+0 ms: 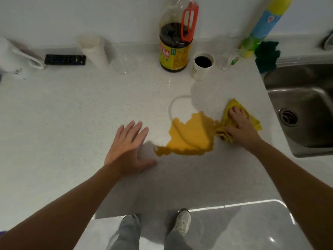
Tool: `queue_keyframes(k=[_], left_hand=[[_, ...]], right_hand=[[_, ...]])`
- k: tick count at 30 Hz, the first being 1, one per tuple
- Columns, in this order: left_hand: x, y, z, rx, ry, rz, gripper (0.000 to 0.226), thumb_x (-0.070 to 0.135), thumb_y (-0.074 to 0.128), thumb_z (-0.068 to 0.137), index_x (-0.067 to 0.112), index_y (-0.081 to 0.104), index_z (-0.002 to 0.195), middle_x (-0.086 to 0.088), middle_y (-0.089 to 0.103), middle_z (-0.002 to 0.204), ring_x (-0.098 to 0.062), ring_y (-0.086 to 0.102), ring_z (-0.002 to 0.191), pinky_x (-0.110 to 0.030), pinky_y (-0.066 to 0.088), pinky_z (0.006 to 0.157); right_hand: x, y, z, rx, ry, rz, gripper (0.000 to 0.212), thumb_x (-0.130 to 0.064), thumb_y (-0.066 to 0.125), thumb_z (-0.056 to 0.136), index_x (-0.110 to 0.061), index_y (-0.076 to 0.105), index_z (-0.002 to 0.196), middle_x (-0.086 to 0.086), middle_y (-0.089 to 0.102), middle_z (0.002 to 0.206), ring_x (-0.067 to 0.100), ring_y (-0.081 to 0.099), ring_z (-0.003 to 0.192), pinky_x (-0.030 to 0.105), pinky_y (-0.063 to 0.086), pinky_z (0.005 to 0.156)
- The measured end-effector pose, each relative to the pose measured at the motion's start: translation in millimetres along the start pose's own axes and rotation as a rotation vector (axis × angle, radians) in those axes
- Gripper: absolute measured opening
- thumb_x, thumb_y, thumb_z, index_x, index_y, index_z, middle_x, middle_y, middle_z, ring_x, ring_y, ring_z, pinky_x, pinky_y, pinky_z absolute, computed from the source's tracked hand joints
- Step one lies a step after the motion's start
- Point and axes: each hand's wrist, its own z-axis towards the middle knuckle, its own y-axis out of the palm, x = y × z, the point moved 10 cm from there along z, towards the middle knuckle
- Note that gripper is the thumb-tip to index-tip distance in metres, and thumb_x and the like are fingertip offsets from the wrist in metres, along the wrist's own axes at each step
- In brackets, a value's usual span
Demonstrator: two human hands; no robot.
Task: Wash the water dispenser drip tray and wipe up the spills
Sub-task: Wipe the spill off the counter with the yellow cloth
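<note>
An orange-yellow spill (189,138) spreads over the pale speckled counter (81,114), with a thin clear wet ring (173,105) just above it. My right hand (239,123) presses a crumpled yellow cloth (255,123) flat on the counter at the spill's right edge. To the left of the spill my left hand (128,147) rests palm down with its fingers straight, holding nothing. No drip tray is in view.
A steel sink (306,105) lies to the right. Along the back wall stand a dark sauce bottle (174,47), a paper cup of dark liquid (202,65), a clear glass bowl (124,65), a white cup (93,49), a remote (64,59), a spray can (261,27) and a green cloth (266,55).
</note>
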Motion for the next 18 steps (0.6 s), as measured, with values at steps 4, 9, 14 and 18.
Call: queue_keyframes(k=[4,9,14,18], left_hand=[[-1,0,-1,0.006,-0.004,-0.008,0.122,0.1,0.042,0.072,0.019,0.027,0.162,-0.012,0.025,0.171,-0.032,0.014,0.159,-0.056,0.011,0.129],[0,-2,-3,0.002,0.003,-0.017,0.122,0.099,0.043,0.072,0.016,0.031,0.161,-0.014,0.028,0.169,-0.034,0.018,0.158,-0.058,0.012,0.128],[2,-6,-4,0.015,0.015,-0.04,0.118,0.094,0.047,0.074,0.013,0.035,0.16,-0.016,0.031,0.168,-0.036,0.021,0.157,-0.06,0.016,0.127],[4,-9,-4,0.023,0.006,-0.054,0.118,0.093,0.049,0.074,0.014,0.036,0.16,-0.015,0.031,0.168,-0.036,0.02,0.158,-0.06,0.016,0.127]], right_hand=[[0,-5,12,0.094,-0.079,-0.021,0.055,-0.028,0.055,0.103,-0.009,0.042,0.154,0.013,0.026,0.167,0.037,0.015,0.155,0.051,0.011,0.126],[-10,31,-37,-0.028,-0.272,-0.284,0.079,-0.057,0.023,0.098,-0.013,0.013,0.163,0.01,0.006,0.171,0.032,-0.002,0.158,0.056,0.005,0.126],[-12,63,-113,0.0,-0.253,-0.308,0.08,-0.059,0.026,0.099,-0.016,0.006,0.163,0.007,0.0,0.172,0.028,-0.006,0.158,0.053,0.002,0.126],[-25,62,-101,0.013,-0.165,-0.272,0.088,-0.066,0.024,0.092,-0.016,0.006,0.163,0.004,-0.006,0.17,0.026,-0.01,0.157,0.048,-0.003,0.126]])
